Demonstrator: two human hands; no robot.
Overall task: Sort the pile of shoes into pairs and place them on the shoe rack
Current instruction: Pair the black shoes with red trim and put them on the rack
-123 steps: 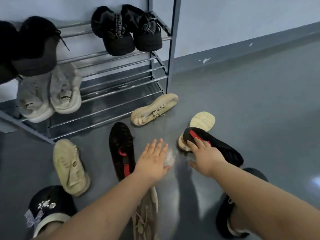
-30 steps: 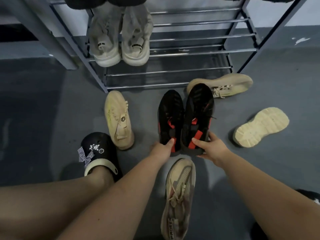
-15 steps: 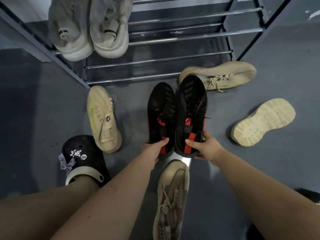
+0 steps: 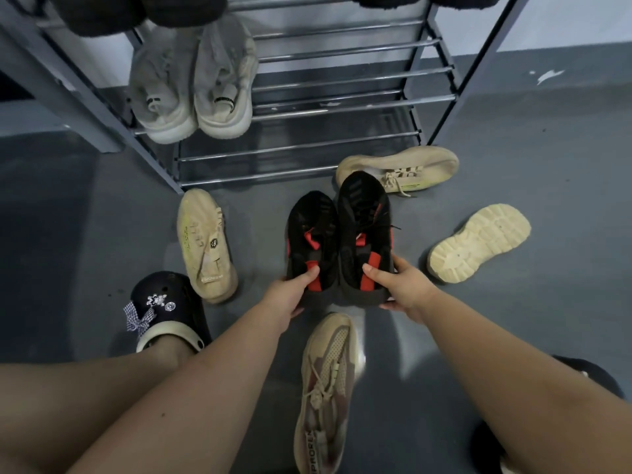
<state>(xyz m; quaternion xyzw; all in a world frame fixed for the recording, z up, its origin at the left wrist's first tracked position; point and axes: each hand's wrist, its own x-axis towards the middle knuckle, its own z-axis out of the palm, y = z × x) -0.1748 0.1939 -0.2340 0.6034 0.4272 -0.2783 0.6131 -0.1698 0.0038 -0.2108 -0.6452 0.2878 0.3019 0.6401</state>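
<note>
Two black shoes with red trim are held side by side above the floor, toes toward the rack. My left hand grips the heel of the left black shoe. My right hand grips the heel of the right black shoe. The metal shoe rack stands just beyond, with a grey-white pair on its lower left shelf and dark shoes on the shelf above. Several beige shoes lie loose on the floor: one left, one by the rack, one sole-up at right, one near me.
My left foot in a black clog stands at the left, my other foot at the lower right. The right half of the rack's lower shelves shows bare bars. A grey wall runs behind the rack.
Both hands have lifted the black pair slightly and brought the heels level. The view has tilted up, showing more of the rack.
</note>
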